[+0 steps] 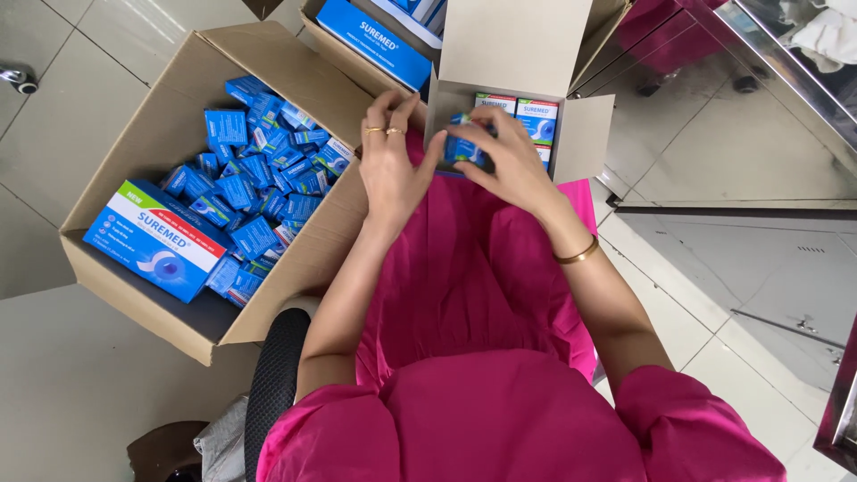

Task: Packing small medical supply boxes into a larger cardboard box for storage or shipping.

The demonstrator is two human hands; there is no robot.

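The person sits with a small white carton (513,80) resting on the lap, its lid flap standing up and its side flaps folded out, and everything else is best placed from that carton. The right hand (509,161) is at its open mouth, fingers closed around a small blue packet (464,147) that sits just at the carton's front edge, beside the upright packets (527,114) already standing inside. The left hand (393,165) is just left of the carton, fingers loosely curled and touching its left wall, gripping nothing that can be seen; it appears to steady the carton. Judging from this, the packet goes in best if it is turned upright to match its neighbours and slid down flush against them, while the left hand keeps the wall from bowing outward. The likely snag is the packet catching on the front lip or tilting across the row. Well to the left of the carton stands a large brown box (170,116) heaped with loose blue packets (259,170), with a larger blue box (156,241) lying in it.
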